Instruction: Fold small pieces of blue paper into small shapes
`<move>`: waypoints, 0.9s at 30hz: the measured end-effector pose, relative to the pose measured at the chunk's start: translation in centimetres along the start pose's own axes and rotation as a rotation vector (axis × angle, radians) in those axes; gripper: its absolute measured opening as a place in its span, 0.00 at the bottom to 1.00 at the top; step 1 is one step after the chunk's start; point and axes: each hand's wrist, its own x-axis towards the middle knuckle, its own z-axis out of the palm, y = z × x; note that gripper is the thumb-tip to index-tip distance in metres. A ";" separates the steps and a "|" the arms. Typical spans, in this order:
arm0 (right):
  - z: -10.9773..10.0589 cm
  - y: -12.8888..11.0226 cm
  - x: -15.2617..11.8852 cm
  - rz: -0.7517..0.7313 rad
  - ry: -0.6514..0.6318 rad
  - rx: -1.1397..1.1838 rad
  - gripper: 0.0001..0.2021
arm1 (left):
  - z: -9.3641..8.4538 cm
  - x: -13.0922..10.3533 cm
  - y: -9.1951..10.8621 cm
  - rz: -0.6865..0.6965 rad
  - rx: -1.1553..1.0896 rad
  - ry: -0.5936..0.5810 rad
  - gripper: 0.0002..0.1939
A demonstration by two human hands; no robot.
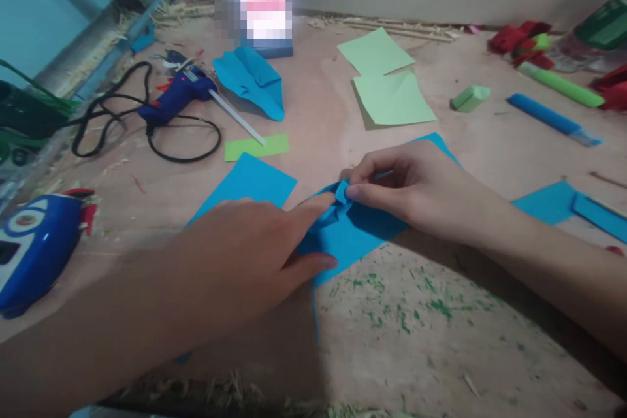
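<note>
My right hand (409, 179) is closed, pinching a small curled fold of blue paper (372, 225) between thumb and fingertips. My left hand (249, 248) lies over the left part of the same sheet. Its index finger is stretched out to the fold, and its thumb rests apart, lower on the paper. The left palm and the other fingers cover some of the sheet. Another blue paper piece (249, 183) pokes out from behind the left hand.
Behind the hands lie a blue glue gun (176, 95) with a looped black cord, a creased blue paper (252, 81), a green strip (279, 144) and pale green squares (392, 101). A blue-white device (44, 248) sits left. Rolled paper tubes (551, 114) and a bottle (595, 32) are right.
</note>
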 end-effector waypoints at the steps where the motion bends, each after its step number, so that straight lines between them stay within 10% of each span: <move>1: 0.0 0.0 0.0 0.001 0.004 -0.008 0.08 | 0.0 0.1 0.0 0.001 0.013 0.013 0.25; 27: 0.5 -0.2 -0.2 -0.037 0.036 -0.136 0.10 | -0.4 0.5 0.0 -0.006 0.130 -0.043 0.26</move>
